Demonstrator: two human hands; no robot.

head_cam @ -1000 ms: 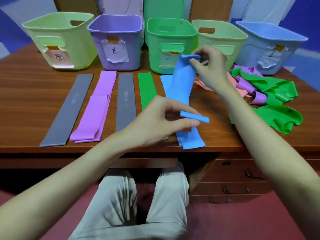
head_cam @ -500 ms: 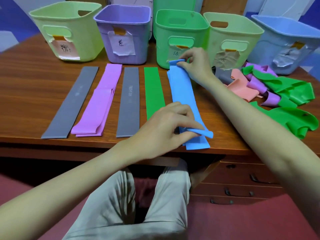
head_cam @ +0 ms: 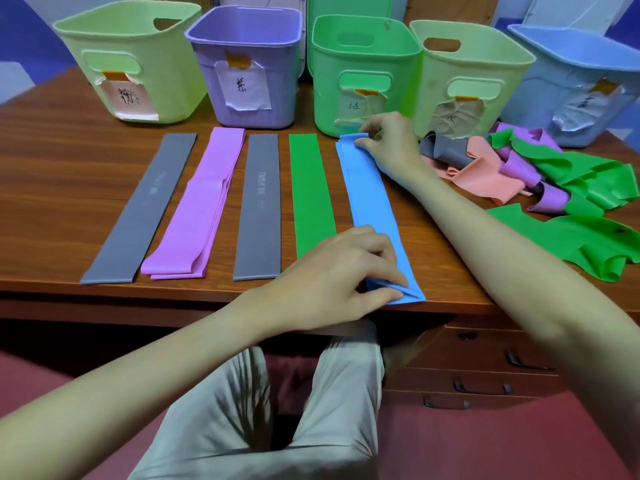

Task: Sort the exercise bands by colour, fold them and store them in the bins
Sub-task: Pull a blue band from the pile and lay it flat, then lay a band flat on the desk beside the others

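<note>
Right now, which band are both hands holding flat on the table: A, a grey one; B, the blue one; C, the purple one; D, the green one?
B: the left hand pinches the near end of the blue band and the right hand pinches its far end.

Your wooden desk point(head_cam: 69, 174) carries everything. Take the green bin point(head_cam: 360, 74) as your landmark: left of it stand the purple bin point(head_cam: 247, 67) and a lime bin point(head_cam: 131, 60); right of it, a second lime bin point(head_cam: 467, 77) and the blue bin point(head_cam: 575, 84). In front of it lie flat strips: a grey band point(head_cam: 138, 209), a pink-purple stack point(head_cam: 201, 202), another grey band point(head_cam: 259, 209), a green band point(head_cam: 311, 192) and the blue band point(head_cam: 370, 199). Front-right of it sits a tangled heap of bands point(head_cam: 554, 188).
</note>
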